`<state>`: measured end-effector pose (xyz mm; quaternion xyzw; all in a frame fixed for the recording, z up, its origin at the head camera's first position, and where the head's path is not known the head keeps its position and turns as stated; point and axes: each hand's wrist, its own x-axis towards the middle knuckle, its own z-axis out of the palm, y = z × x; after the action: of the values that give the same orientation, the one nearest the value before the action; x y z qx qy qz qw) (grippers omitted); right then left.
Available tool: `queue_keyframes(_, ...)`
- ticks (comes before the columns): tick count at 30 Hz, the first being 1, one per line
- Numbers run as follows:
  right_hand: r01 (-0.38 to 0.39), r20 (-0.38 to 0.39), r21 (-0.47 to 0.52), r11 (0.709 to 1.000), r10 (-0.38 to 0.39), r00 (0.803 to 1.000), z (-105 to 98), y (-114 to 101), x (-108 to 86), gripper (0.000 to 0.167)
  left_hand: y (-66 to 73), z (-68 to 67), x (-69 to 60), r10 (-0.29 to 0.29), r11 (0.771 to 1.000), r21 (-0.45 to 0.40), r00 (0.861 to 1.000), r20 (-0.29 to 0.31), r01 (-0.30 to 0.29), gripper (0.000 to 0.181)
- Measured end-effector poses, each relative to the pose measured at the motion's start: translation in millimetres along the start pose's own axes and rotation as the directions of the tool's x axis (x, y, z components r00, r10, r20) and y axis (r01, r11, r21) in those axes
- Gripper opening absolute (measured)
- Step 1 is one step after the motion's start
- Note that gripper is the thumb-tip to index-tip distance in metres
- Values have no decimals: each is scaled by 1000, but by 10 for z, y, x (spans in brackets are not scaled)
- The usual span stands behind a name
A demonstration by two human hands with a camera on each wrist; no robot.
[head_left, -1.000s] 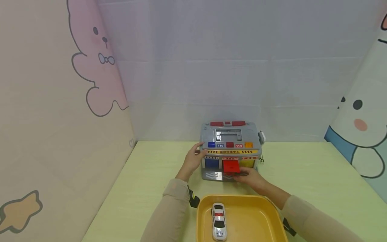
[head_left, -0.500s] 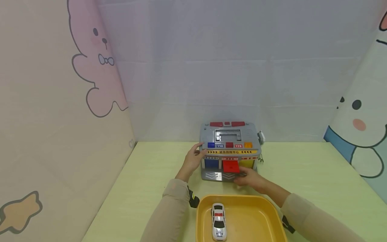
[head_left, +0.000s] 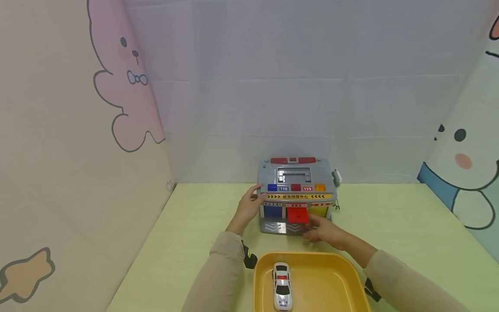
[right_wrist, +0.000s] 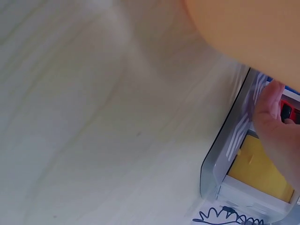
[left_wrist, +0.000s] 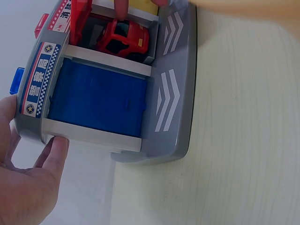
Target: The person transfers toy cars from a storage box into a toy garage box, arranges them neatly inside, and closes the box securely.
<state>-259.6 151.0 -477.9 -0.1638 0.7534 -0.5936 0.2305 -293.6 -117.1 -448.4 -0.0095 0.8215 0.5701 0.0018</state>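
Observation:
A grey toy garage (head_left: 269,174) stands at the back of the table with a blue door (left_wrist: 98,96), a yellow door (right_wrist: 260,166) and a raised red door (head_left: 298,215) in the middle. Inside the middle bay sits a red toy car (left_wrist: 129,40). My left hand (head_left: 247,207) holds the garage's left front corner, one digit on the front edge and another at the roof. My right hand (head_left: 325,232) is at the middle bay with its fingers spread apart; one fingertip is at the car, partly cut off in the left wrist view.
A yellow tray (head_left: 312,256) lies in front of the garage. In it is a white toy police car (head_left: 282,286). A white piece (head_left: 337,177) with a coiled dark cord (right_wrist: 229,215) is on the garage's right side. Cloth walls (head_left: 249,108) surround the table.
My right hand's fingers have spread apart and shifted slightly right beneath the red door. The left hand stays at the garage's corner.

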Motion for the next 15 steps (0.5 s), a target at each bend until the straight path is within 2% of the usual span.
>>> queue_keyframes(5,26,-66,-32,999,-28,997,-6,-54,-46,57,-3,0,11,-3,1000,-6,1000,1,3,48)
queue_keyframes(9,40,-162,-123,992,-60,985,3,-112,-89,45,-3,1,14,-6,1000,-10,1000,2,6,48)
queue_keyframes(12,51,-276,-277,960,-130,952,12,-157,-106,33,0,0,9,-6,1000,-8,1000,4,6,48)
queue_keyframes(15,48,-372,-427,903,-224,901,21,-216,-111,22,7,-4,4,-9,1000,-13,1000,3,9,49)
